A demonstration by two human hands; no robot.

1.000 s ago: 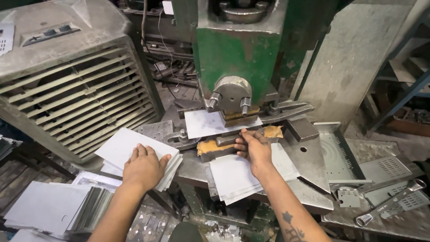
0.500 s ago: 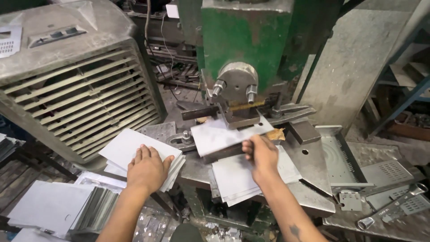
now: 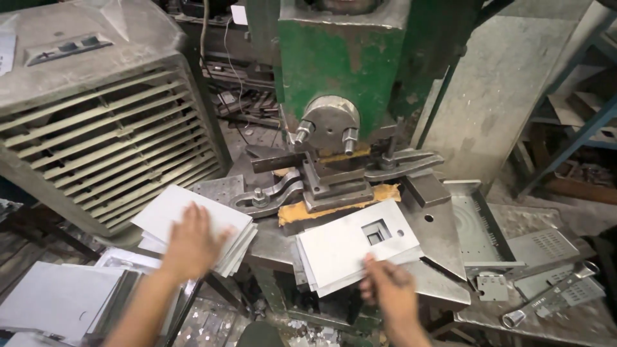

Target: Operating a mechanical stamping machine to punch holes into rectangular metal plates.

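A green press machine (image 3: 347,64) stands ahead, its ram and die (image 3: 331,164) low over the bed. My right hand (image 3: 389,292) holds the near edge of a white metal sheet (image 3: 350,241) with a square hole punched in it; that sheet lies on a small pile of similar sheets in front of the die. My left hand (image 3: 189,241) rests flat on a stack of blank white sheets (image 3: 186,215) left of the press, fingers spread.
A large grey louvred cooler (image 3: 96,122) fills the left. More white sheets (image 3: 58,299) lie at lower left. On the right are perforated grey metal parts (image 3: 546,247), a tray-like panel (image 3: 472,225) and a spanner (image 3: 549,299).
The sheet has come out from under the die toward me and now shows a punched square hole. My right hand drew back with it. My left hand stays on the blank stack.
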